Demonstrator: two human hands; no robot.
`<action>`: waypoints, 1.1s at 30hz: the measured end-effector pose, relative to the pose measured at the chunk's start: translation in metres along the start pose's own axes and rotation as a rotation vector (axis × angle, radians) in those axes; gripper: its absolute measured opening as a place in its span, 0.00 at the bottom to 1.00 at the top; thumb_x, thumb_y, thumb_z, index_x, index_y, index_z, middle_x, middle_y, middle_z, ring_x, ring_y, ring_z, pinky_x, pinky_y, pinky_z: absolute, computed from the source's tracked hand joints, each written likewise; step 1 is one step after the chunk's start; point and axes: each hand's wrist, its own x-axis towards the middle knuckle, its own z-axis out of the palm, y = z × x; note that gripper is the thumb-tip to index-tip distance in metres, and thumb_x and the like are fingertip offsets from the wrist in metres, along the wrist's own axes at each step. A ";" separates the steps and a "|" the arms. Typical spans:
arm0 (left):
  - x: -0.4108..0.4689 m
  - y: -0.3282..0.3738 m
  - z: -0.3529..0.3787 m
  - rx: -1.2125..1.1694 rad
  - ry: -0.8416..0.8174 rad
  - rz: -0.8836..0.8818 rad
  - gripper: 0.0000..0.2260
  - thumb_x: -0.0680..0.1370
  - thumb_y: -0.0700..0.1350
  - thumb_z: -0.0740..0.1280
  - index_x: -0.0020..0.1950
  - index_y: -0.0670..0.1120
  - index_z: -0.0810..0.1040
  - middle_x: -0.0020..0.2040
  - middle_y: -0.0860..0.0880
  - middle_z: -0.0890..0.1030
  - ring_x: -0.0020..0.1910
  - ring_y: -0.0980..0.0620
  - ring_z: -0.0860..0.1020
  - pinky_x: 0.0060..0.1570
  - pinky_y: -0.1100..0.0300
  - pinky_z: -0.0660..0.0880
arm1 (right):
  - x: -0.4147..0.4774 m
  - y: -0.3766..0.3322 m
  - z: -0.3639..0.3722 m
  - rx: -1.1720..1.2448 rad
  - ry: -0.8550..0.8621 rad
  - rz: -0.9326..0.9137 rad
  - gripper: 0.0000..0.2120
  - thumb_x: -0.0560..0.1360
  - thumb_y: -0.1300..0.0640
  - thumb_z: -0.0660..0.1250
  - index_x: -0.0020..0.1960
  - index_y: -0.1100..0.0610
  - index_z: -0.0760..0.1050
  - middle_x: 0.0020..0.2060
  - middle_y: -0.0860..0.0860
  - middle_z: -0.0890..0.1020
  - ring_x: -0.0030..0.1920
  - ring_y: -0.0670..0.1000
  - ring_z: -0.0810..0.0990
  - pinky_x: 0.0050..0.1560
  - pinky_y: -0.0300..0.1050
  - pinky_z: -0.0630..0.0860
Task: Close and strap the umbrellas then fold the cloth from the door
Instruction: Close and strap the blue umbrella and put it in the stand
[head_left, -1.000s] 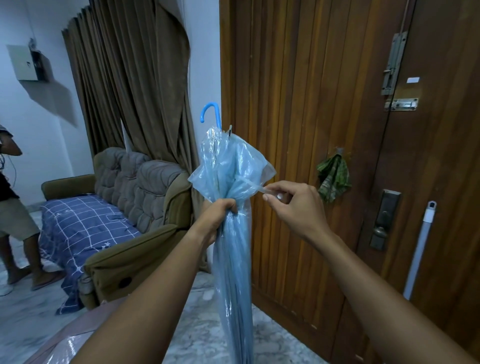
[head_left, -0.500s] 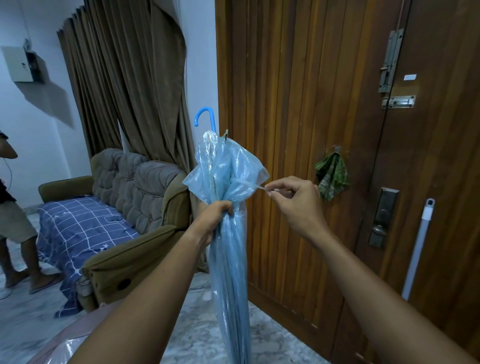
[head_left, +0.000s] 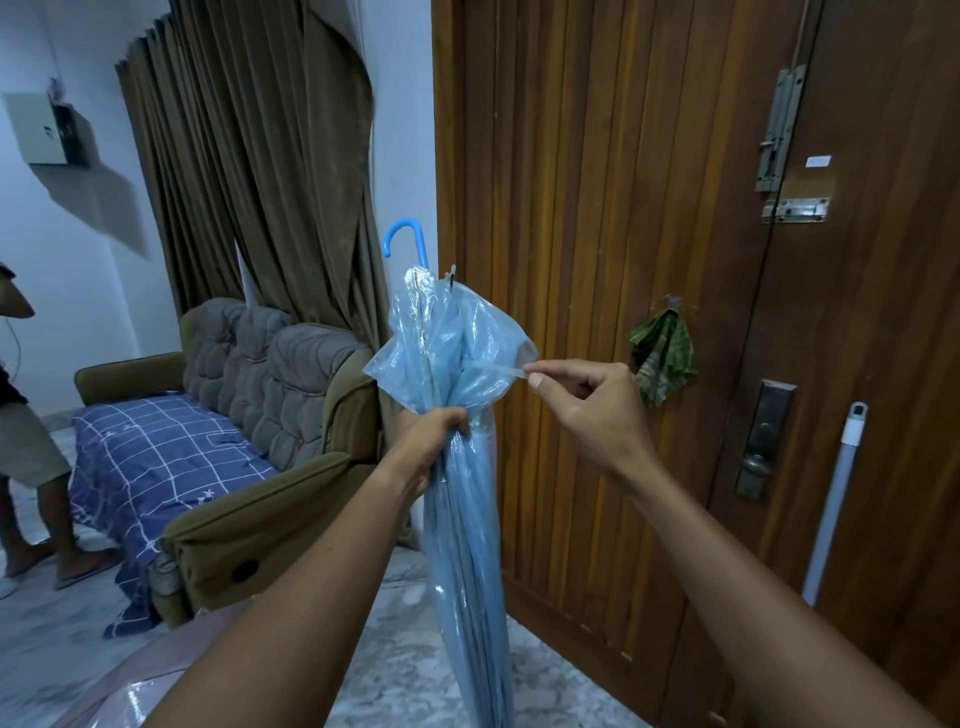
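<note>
**Strap drawn out to the right of an upright umbrella**

Head view: the umbrella (head_left: 467, 493) is held nearly upright, with its blue handle (head_left: 405, 239) at the top and its tip out of view below. The left hand (head_left: 434, 441) is wrapped round the gathered canopy, fingers curled tight on it. Above that grip the clear blue plastic is seen to flare loosely.

The strap (head_left: 496, 370) is pulled out roughly level from the umbrella's right side, across its long axis. The strap's end is pinched between thumb and forefinger of the right hand (head_left: 587, 410), which is held apart from the umbrella. The strap's fastener cannot be made out.

The strapping step is judged to be in hand and not yet done. The strap lies crosswise to the shaft, so it is probably to be wound round the canopy by the right hand while the left holds the folds. The loose flare may slip out from under the strap.

The green cloth (head_left: 662, 358) is seen hanging on the door (head_left: 571, 208), right of the umbrella and beyond the right hand, untouched.
</note>
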 end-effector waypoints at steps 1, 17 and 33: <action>0.000 -0.001 -0.001 0.006 0.004 0.004 0.13 0.61 0.34 0.67 0.45 0.40 0.79 0.41 0.43 0.80 0.40 0.43 0.80 0.35 0.55 0.77 | 0.000 -0.001 0.000 0.003 0.008 -0.014 0.05 0.75 0.59 0.73 0.49 0.57 0.87 0.34 0.39 0.83 0.34 0.34 0.80 0.36 0.26 0.71; -0.026 0.018 -0.011 -0.263 -0.315 -0.070 0.12 0.66 0.34 0.57 0.40 0.39 0.79 0.34 0.44 0.80 0.30 0.47 0.79 0.31 0.59 0.78 | 0.002 0.028 0.010 0.257 -0.026 0.331 0.12 0.74 0.62 0.74 0.58 0.57 0.82 0.34 0.47 0.86 0.36 0.42 0.82 0.38 0.27 0.74; -0.020 0.006 -0.008 -0.577 -0.606 -0.125 0.21 0.48 0.35 0.75 0.39 0.36 0.77 0.29 0.42 0.78 0.24 0.45 0.79 0.25 0.60 0.78 | 0.001 0.019 0.014 0.501 -0.148 0.468 0.09 0.73 0.56 0.74 0.48 0.61 0.83 0.19 0.42 0.71 0.20 0.40 0.63 0.22 0.34 0.58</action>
